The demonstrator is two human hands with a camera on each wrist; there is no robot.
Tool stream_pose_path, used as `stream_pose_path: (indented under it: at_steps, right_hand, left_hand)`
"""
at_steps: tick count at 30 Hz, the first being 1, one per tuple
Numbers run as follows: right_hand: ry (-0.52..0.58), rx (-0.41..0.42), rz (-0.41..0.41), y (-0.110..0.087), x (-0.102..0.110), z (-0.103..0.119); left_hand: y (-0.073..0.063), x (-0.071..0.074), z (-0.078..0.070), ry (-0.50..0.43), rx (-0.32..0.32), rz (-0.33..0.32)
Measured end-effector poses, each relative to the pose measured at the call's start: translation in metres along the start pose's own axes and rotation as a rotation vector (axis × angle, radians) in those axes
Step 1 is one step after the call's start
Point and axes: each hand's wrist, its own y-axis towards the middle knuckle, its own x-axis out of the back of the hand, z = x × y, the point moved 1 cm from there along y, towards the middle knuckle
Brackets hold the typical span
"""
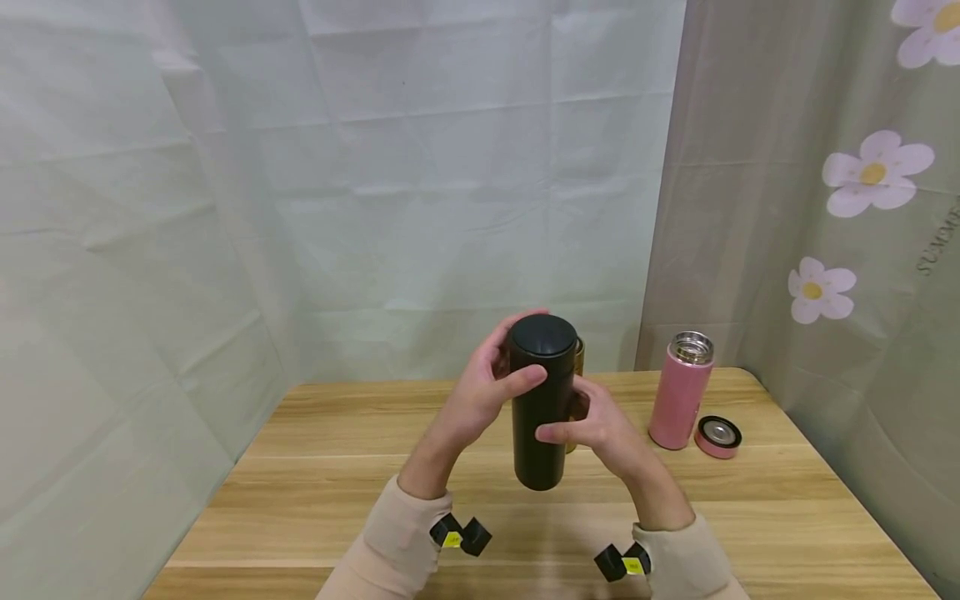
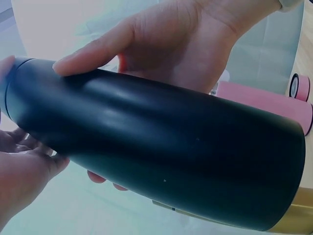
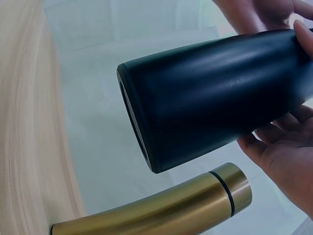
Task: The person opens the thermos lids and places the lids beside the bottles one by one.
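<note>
A black, capped vacuum flask (image 1: 538,417) is held upright off the table, between both hands in the head view. My left hand (image 1: 491,379) grips it near the top, with the thumb across the front just below the black lid (image 1: 543,333). Lower down, my right hand (image 1: 600,425) wraps the body from the right side, its thumb lying across the front. Most of the fingers of both hands are hidden behind the flask. A gold flask (image 3: 161,210), capped and with a dark ring below its lid, stands behind the black one.
To the right stands a pink flask (image 1: 681,396) without its lid, its steel mouth showing. The pink lid (image 1: 717,437) lies inner side up beside it on the wooden table (image 1: 315,467). Pale curtains (image 1: 450,183) hang behind and at the sides.
</note>
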Motion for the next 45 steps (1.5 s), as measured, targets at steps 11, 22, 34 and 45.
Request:
stream_pose_path:
  at_steps: [11, 22, 34, 45]
  right_hand:
    - [0.000, 0.006, -0.002, 0.0003, -0.0002, -0.0004]
    - [-0.004, -0.001, -0.005, -0.0002, -0.0011, -0.0003]
    - [-0.003, 0.003, -0.003, 0.0005, -0.0005, -0.0012]
    - [-0.002, 0.002, -0.007, 0.0012, -0.0004, -0.0020]
  left_hand:
    - [-0.0003, 0.0009, 0.0004, 0.039, -0.016, 0.028]
    - [-0.0002, 0.0004, 0.0022, 0.001, -0.002, -0.012]
    - [0.0008, 0.0014, 0.0025, 0.014, -0.042, -0.002]
    - [0.0009, 0.0012, 0.0028, 0.008, -0.028, 0.010]
